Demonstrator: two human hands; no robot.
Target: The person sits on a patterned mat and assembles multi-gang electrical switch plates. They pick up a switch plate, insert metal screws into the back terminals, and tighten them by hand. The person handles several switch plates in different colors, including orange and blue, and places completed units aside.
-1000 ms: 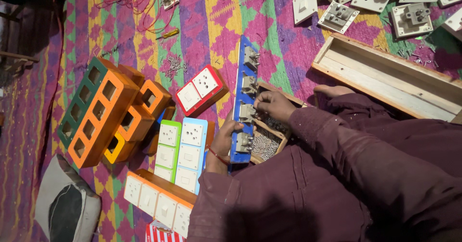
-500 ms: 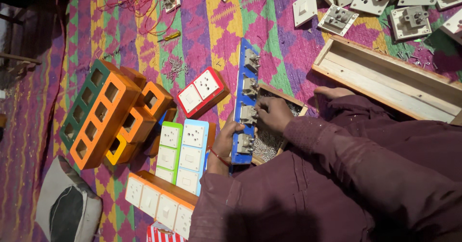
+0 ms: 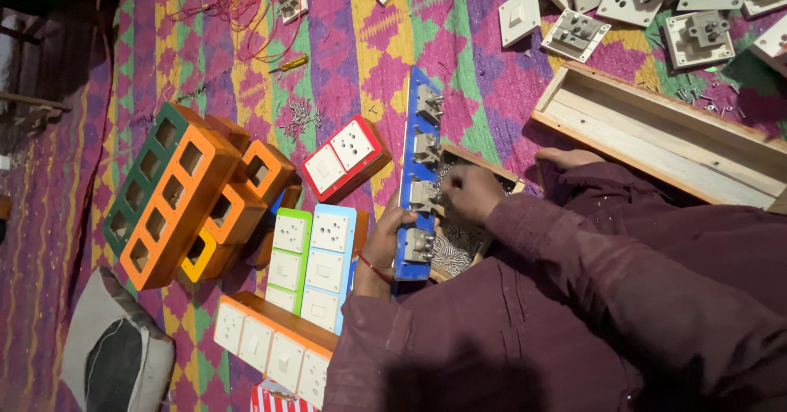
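Fingers of my right hand (image 3: 471, 192) now pinch together on a grey switch (image 3: 424, 194) mid-frame on the blue panel (image 3: 414, 174), shifted slightly since a second ago; left hand (image 3: 385, 244) grips panel's lower end, steadying. Screw box (image 3: 459, 240) beneath.

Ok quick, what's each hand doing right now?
Left hand: grip closed on the blue panel's lower end.
Right hand: fingers curled at a switch module on that panel; grip cannot be told.
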